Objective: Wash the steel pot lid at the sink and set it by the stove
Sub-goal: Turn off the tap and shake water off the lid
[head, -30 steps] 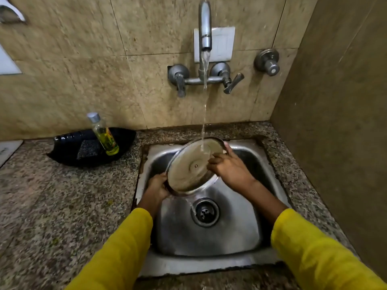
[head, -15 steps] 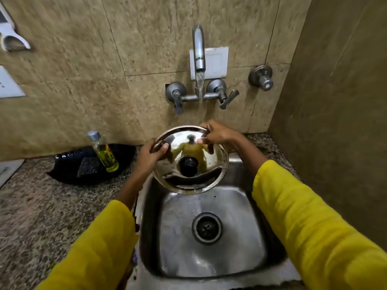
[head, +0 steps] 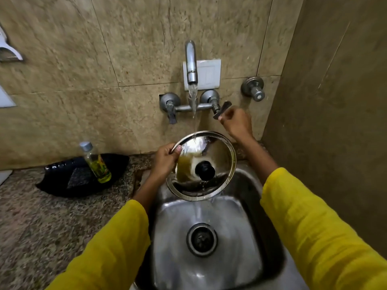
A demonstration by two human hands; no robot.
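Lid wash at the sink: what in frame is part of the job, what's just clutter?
In the job:
steel pot lid, held at its rim by the left hand
right hand at the tap lever
faucet, water running
sink

Lying about:
oil bottle
black tray
wall valve

The sink [head: 209, 214] sits in the table [head: 52, 216], with the tap [head: 191, 63] on the wall behind it. A bottle [head: 95, 162] stands in a tray [head: 62, 181] left of the sink.
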